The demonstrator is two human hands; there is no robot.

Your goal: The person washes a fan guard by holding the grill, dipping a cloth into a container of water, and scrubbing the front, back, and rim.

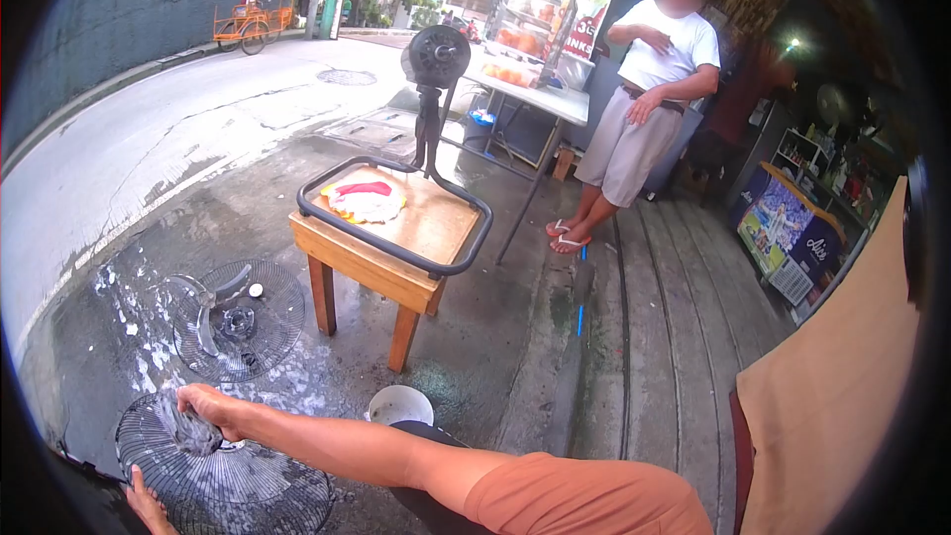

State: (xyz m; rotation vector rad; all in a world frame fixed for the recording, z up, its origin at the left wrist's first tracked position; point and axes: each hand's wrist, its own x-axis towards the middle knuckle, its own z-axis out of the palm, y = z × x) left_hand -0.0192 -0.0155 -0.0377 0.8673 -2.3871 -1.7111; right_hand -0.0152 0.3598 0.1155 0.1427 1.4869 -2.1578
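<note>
Down on the wet pavement (471,367), here's the right hand (206,410), fingers curled over a greyish wad (193,436), pressing close to the hub of the near fan grille (263,490). Over at the grille's left edge, the left hand (149,507) meets the rim, part of it out of frame; whether it's gripping or only resting, I can't tell. That matters: with a loose steadying hand, a hard push could skate this grille across the slick ground, and a thin wire might bend or nip a fingertip.

Just past the right forearm sits a white tub (401,404), and a careless swing of the elbow could tip it. Beyond the grille's far edge lies the far fan grille (277,322), carrying curved grey pieces (207,330) and a white cap (256,290), small enough to roll off if bumped.

Up on the wooden stool (367,263), a cloth (367,203) lies towards the left corner, inside the fan stand's (426,134) looped base. That loop overhangs the right corner, and the motor head (436,54) rides high by the far edge: jolt a leg, and the whole stand could topple.
</note>
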